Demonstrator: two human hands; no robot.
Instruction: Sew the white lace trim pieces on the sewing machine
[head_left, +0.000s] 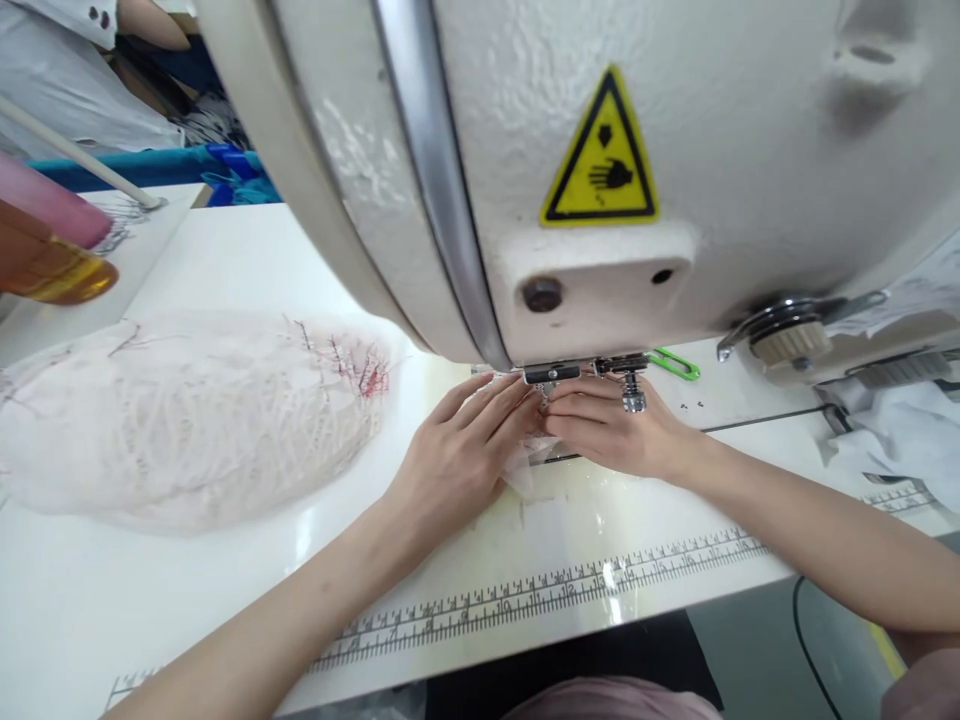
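Looking down from the head camera, I find the sheer fabric [527,468] near the centre of the frame, just below the machine head [555,240] and mostly covered by fingers. What shows of it is thin, whitish and see-through, with a pinkish cast near the fingertips and a loose corner lying toward the bottom of the frame. The left hand [461,435] lies palm down over its left side, fingers stretched out side by side; the right hand [619,425] comes in from the right with its fingers bent in beside the presser foot [547,390]. I see the two hands close together at the cloth, but I cannot tell whether either one pinches it. In the left of the frame, on the white table [225,620], a larger lacy piece [225,430] spreads out, pale and translucent, with dark and red threads along its upper edge.
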